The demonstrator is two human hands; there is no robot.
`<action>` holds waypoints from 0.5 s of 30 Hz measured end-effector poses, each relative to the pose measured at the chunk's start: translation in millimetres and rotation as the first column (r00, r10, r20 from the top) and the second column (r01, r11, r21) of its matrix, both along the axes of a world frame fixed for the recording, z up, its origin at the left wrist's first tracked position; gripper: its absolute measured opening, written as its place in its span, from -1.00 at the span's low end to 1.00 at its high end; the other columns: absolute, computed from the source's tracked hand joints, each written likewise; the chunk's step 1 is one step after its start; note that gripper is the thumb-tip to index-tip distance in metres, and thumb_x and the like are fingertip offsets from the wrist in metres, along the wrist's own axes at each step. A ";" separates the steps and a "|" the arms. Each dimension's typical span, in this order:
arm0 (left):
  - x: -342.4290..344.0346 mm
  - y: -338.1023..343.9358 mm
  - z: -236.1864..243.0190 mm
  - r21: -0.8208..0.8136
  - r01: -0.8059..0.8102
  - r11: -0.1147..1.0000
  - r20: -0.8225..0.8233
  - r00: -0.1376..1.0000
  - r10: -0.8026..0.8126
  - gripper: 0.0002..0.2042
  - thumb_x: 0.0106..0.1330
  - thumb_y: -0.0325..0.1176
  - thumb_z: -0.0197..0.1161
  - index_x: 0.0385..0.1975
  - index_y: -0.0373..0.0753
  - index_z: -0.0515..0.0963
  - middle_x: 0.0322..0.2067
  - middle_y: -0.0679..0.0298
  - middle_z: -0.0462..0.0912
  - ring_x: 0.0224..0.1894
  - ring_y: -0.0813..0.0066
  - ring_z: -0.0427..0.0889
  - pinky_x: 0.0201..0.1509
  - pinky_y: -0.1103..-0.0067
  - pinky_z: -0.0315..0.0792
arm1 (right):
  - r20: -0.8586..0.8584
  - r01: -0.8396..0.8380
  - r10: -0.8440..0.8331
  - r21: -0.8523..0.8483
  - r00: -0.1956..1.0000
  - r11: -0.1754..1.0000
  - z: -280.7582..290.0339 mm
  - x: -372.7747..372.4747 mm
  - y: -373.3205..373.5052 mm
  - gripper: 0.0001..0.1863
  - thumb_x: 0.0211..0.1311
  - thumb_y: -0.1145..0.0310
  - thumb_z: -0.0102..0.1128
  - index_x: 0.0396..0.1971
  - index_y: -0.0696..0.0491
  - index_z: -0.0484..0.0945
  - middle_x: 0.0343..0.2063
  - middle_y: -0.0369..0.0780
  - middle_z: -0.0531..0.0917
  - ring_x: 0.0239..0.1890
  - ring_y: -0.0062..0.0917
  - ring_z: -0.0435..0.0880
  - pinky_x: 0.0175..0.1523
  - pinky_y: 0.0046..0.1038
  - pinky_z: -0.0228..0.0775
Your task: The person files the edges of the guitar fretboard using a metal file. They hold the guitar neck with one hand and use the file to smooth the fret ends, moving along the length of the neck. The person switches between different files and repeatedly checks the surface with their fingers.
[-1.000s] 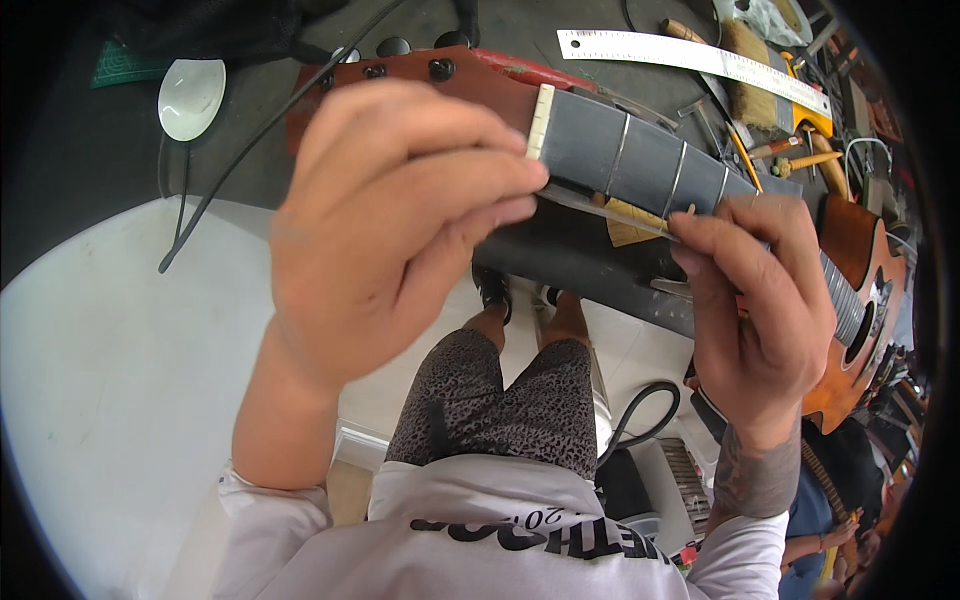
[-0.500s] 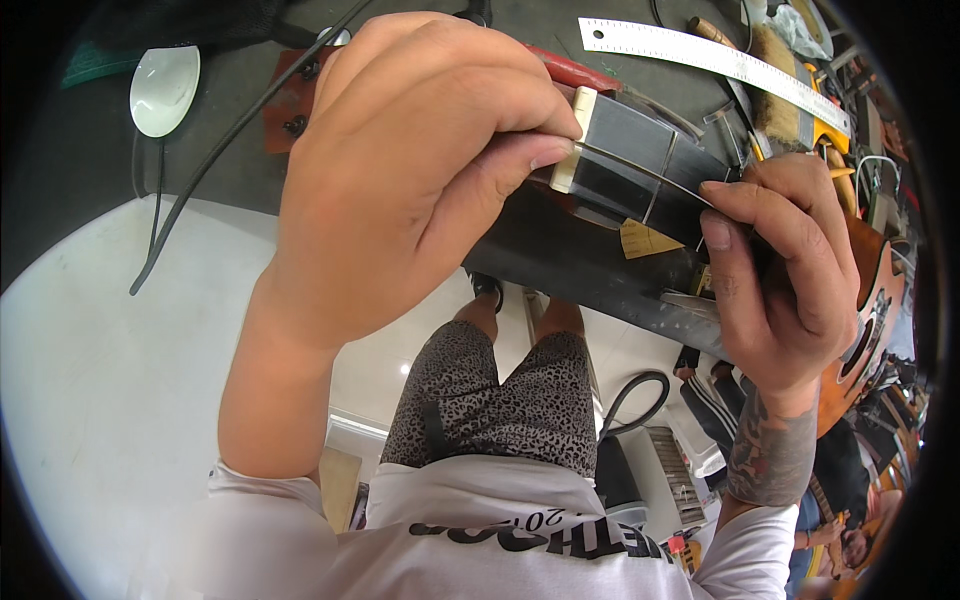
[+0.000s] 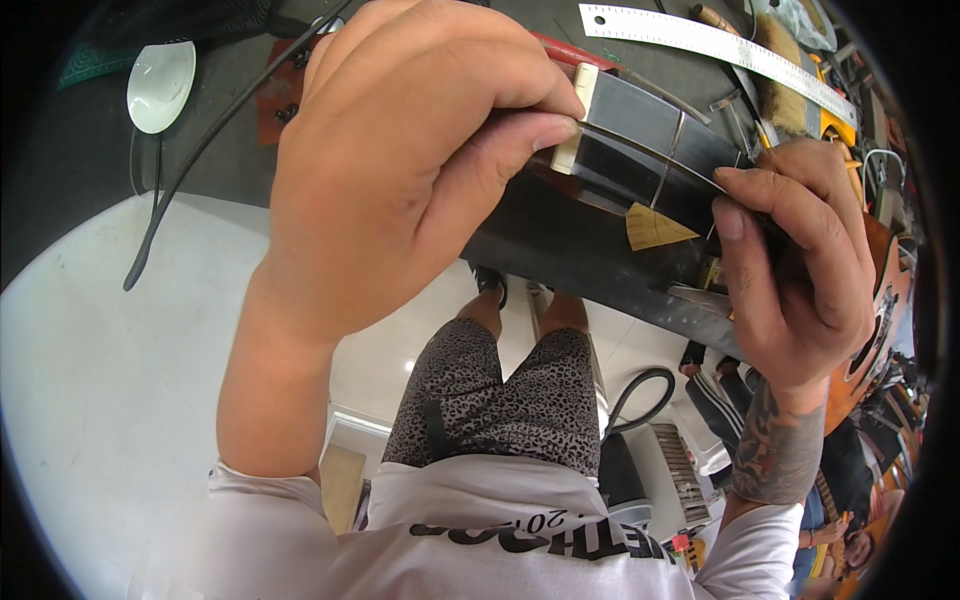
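A guitar neck with a black fretboard (image 3: 628,108) and metal frets lies across the bench, a cream nut (image 3: 585,86) at its left end. Along the fretboard runs a thin string (image 3: 652,151). My left hand (image 3: 390,180) is closed at the nut, thumb and forefinger pinching the string there. Farther along the neck, my right hand (image 3: 805,245) pinches the same string between thumb and fingers. To the right, beyond that hand, an orange-brown guitar body (image 3: 850,388) is partly visible. My left hand covers whatever lies left of the nut.
A steel ruler (image 3: 690,40), a brush (image 3: 787,88) and a red-handled tool (image 3: 562,47) lie behind the neck. Near the front edge is a yellow paper scrap (image 3: 656,229). A black cable (image 3: 205,148) and a white oval piece (image 3: 162,88) are at left. Another person (image 3: 832,530) sits lower right.
The view has shifted a little, so the neck and bench items sit slightly higher. My right hand appears slightly farther right along the string. Both pinches stay closed.
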State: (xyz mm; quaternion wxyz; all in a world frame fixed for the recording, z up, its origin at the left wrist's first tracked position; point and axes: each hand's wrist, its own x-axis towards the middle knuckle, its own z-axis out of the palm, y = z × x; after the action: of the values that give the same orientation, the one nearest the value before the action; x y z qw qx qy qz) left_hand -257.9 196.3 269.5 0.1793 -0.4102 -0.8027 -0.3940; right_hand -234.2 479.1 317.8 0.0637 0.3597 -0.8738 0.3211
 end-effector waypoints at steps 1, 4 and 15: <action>0.3 5.0 -10.1 0.091 -0.002 0.996 -0.025 1.000 0.005 -0.90 0.24 -0.63 0.34 -0.27 -0.38 0.62 -0.26 0.14 0.71 -0.13 0.22 0.67 0.02 0.43 0.51 | 0.000 -0.002 0.002 0.004 1.000 1.000 0.5 -0.2 -0.6 -0.72 0.05 0.76 0.34 -0.18 0.27 0.65 -0.28 -0.12 0.62 -0.24 -0.39 0.58 -0.09 -0.44 0.41; -2.2 -1.9 -1.8 0.000 0.007 1.000 -0.017 1.000 -0.007 -0.90 0.24 -0.64 0.34 -0.27 -0.39 0.62 -0.26 0.13 0.71 -0.14 0.23 0.67 0.01 0.44 0.52 | 0.016 0.004 -0.004 0.006 1.000 1.000 -0.7 0.5 0.0 -0.72 0.06 0.77 0.33 -0.17 0.27 0.65 -0.27 -0.11 0.63 -0.23 -0.39 0.58 -0.09 -0.45 0.41; 0.0 -0.9 -3.0 -0.048 -0.010 0.999 -0.029 1.000 0.008 -0.90 0.28 -0.66 0.31 -0.24 -0.42 0.61 -0.25 0.12 0.71 -0.15 0.27 0.68 -0.02 0.47 0.54 | 0.015 -0.004 0.004 0.018 1.000 1.000 -3.3 1.5 0.2 -0.73 0.11 0.79 0.31 -0.16 0.29 0.65 -0.22 -0.09 0.63 -0.20 -0.42 0.60 -0.11 -0.52 0.41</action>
State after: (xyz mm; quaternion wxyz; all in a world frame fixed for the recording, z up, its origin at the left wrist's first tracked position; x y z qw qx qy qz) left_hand -257.9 195.5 266.5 0.1826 -0.4164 -0.8111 -0.3680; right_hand -232.7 479.3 314.5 0.0533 0.3595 -0.8764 0.3160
